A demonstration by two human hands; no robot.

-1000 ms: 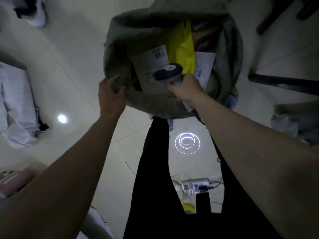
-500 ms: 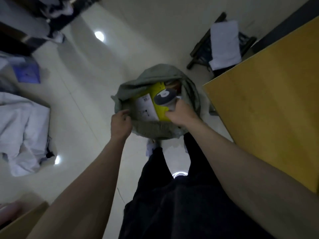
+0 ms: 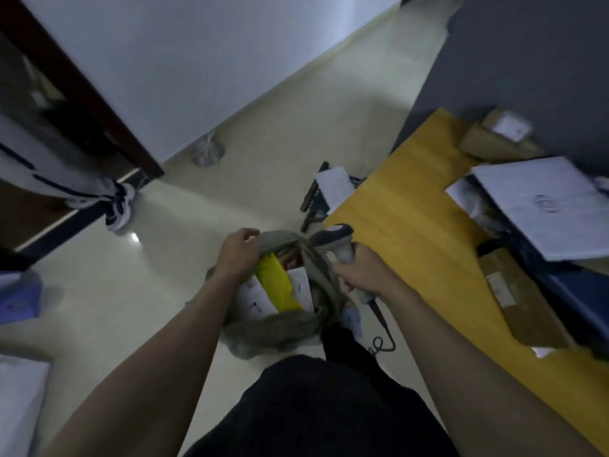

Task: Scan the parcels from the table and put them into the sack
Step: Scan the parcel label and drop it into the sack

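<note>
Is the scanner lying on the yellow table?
No, the right hand grips the scanner above the sack, beside the table, not on it.

Single head-worn view: you look forward and steeply down from your own head height, so your two forearms enter from the bottom edge and converge toward the centre. The sack (image 3: 280, 328) on the floor (image 3: 108, 311) sits just beyond your dark-clothed legs, near the middle of the picture and close to the lens. The wide angle bends the scene: the yellow surface (image 3: 412, 232) runs diagonally along your right, from the near right corner to the far grey wall (image 3: 527, 61). On the far left stands a dark door frame (image 3: 85, 103). Motion blur softens the edges. No second view shares this scene.
</note>
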